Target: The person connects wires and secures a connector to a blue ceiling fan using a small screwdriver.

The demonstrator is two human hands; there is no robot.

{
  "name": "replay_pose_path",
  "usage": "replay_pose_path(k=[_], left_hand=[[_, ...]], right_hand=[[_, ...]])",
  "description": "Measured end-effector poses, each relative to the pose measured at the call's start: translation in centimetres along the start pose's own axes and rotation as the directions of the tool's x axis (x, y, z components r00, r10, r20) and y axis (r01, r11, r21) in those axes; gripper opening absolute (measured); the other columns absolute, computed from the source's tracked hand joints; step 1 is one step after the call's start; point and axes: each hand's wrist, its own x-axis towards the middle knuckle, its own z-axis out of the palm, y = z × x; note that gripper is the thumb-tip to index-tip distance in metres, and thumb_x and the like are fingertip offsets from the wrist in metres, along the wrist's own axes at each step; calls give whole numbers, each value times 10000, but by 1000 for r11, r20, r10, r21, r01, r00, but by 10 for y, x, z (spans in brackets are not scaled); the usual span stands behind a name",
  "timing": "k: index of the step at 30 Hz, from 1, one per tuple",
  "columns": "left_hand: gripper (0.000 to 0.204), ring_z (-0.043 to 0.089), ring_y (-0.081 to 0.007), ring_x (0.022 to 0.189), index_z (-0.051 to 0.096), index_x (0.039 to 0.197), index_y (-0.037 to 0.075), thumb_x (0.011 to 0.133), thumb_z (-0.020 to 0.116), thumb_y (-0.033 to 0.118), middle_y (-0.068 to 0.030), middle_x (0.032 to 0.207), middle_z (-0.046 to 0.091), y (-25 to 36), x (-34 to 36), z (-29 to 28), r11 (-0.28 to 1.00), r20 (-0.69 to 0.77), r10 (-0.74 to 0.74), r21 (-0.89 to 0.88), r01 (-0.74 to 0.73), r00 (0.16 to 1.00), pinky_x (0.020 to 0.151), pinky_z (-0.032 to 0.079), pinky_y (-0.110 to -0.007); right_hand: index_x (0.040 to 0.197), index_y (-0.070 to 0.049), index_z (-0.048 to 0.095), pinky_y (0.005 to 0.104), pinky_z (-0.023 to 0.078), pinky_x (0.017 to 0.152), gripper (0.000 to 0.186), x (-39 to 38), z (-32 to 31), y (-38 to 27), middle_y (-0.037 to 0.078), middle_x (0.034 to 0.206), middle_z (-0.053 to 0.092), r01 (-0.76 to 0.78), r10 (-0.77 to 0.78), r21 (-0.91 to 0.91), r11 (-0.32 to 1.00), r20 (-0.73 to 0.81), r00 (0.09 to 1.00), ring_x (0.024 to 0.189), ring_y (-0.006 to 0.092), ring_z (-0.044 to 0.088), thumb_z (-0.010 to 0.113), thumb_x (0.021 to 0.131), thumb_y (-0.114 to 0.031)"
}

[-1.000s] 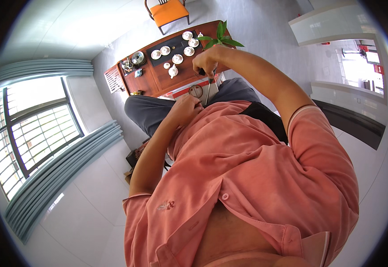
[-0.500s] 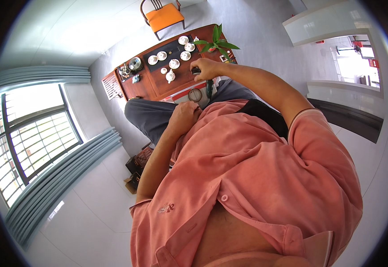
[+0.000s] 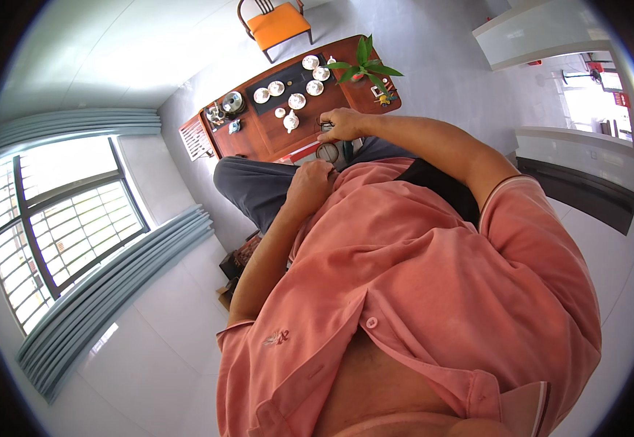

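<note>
My right hand (image 3: pixel 343 124) reaches over the near edge of the wooden tea table (image 3: pixel 262 131). Its fingers are closed on a small dark-edged object (image 3: pixel 325 126), mostly covered by them. My left hand (image 3: pixel 310 186) rests at my lap against the shirt hem, fingers curled; whatever they hold, if anything, is hidden. Between the hands, a round ring-shaped thing (image 3: pixel 327 151) shows below the table edge beside something red and white (image 3: pixel 301 154). Left of my right hand stand a white teapot (image 3: pixel 291 122), a small white cup (image 3: pixel 280 113) and a white lidded cup (image 3: pixel 296 100).
Several more white lidded cups (image 3: pixel 261 95) stand on and around a dark tray (image 3: pixel 286 81). A metal kettle (image 3: pixel 234 103) and a teal figurine (image 3: pixel 235 126) are at the table's left, a green plant (image 3: pixel 364 67) at its right. Beyond is an orange-seated chair (image 3: pixel 279 26).
My right hand has drawn slightly nearer to me, and the object in it has turned, now showing less dark surface. My left hand stays at my lap. The whole view has shifted slightly.
</note>
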Motion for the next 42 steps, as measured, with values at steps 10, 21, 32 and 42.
replay_pose_path(k=[10,21,32,42], left_hand=[[215,654,-444,885,694,841,-31,880,635,172,-251,906,680,12,15,4,996,51,-91,24,90,995,791,517,-521],[273,512,-133,548,662,1002,-24,1041,513,201,-94,813,647,-31,56,-62,597,-213,-672,-723,348,709,464,407,-280],[276,576,-130,645,669,963,-12,1068,531,203,-39,756,598,-60,68,5,532,-297,-743,-806,259,600,590,524,-287],[260,691,-189,555,712,914,-63,989,660,181,-121,661,693,-53,52,1,801,-240,-573,-366,474,783,500,516,-319]], right_hand=[[1282,-112,682,442,496,990,660,-5,6,-2,182,1241,706,107,-113,88,990,67,991,1172,360,658,705,853,-614],[1129,2,643,400,511,797,437,6,-35,14,180,947,688,243,-134,405,881,-278,951,872,289,665,740,908,-362],[1094,7,673,422,544,852,332,-6,-15,17,219,983,714,389,-282,308,868,-339,897,937,346,714,705,808,-159],[1014,24,681,373,531,792,253,-4,-9,25,170,897,709,329,-238,385,862,-266,934,822,246,680,704,796,-103]])
